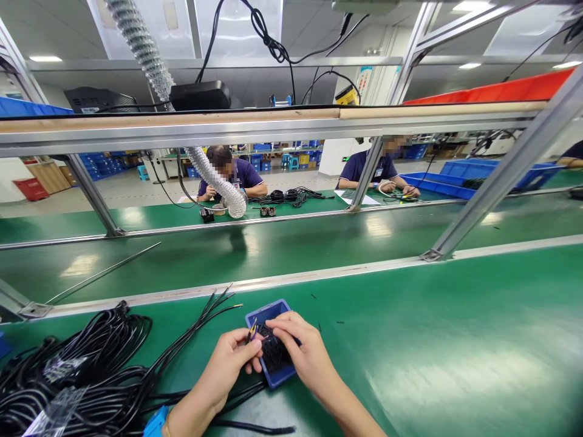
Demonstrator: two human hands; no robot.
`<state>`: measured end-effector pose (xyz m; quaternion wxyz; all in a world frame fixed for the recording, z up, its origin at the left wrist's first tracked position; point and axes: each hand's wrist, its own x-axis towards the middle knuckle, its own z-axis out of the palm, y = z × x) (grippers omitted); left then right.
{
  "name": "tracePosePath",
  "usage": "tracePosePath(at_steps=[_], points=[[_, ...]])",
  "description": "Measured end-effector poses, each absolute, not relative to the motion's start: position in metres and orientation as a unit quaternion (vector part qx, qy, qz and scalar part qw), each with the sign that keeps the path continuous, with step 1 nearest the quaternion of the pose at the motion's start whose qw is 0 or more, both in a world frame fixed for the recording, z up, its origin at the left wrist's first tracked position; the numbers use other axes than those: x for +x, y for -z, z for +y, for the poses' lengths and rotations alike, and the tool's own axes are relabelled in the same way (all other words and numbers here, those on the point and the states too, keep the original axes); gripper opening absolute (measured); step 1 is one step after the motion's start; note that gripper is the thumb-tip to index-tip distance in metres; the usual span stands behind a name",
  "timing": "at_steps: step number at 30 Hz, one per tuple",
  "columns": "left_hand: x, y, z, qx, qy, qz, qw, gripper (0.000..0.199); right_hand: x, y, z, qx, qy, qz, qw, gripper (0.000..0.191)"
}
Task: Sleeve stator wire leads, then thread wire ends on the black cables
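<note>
My left hand (232, 358) pinches the end of a black cable, where short yellow and dark wire ends (253, 329) stick up between thumb and fingers. Close on its right, my right hand (298, 343) is held over a small blue bin (279, 379), thumb and fingertips together; whatever is between them is too small to make out. Inside the bin lie many small black pieces (272, 352), partly covered by both hands. Bundled black cables (104, 346) are heaped at the left, several of their ends reaching toward the bin.
A metal frame post (483, 194) rises at the right from a rail across the green table (455, 334). A thin rod (104, 272) lies beyond the rail. Two people work at the far bench, near a hanging silver duct (212, 176) and blue trays (496, 176).
</note>
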<state>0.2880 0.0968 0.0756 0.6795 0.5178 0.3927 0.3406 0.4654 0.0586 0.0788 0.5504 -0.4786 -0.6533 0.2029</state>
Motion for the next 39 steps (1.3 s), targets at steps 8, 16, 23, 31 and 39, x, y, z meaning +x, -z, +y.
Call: tracePosePath(at_steps=[8,16,23,31,39], points=[[0.287,-0.065,0.099,0.527,-0.343,0.384,0.676,0.049,0.465,-0.079,0.057,-0.484,-0.193,-0.660,0.541,0.019],[0.289,-0.074,0.097,0.535,-0.342,0.388,0.668,0.047,0.471,-0.079,0.052,-0.422,-0.156,-0.765,0.462,0.039],[0.286,-0.080,0.095,0.535,-0.352,0.375,0.670,0.033,0.462,-0.081,0.056,-0.515,-0.227,-0.692,0.452,0.010],[0.286,-0.084,0.086,0.566,-0.316,0.362,0.670,0.027,0.481,-0.100,0.048,-0.459,-0.368,-0.709,0.389,0.009],[0.266,-0.108,0.084,0.751,-0.046,0.168,0.637,0.008,0.476,-0.075,0.068,-0.604,-0.026,-0.777,0.175,0.009]])
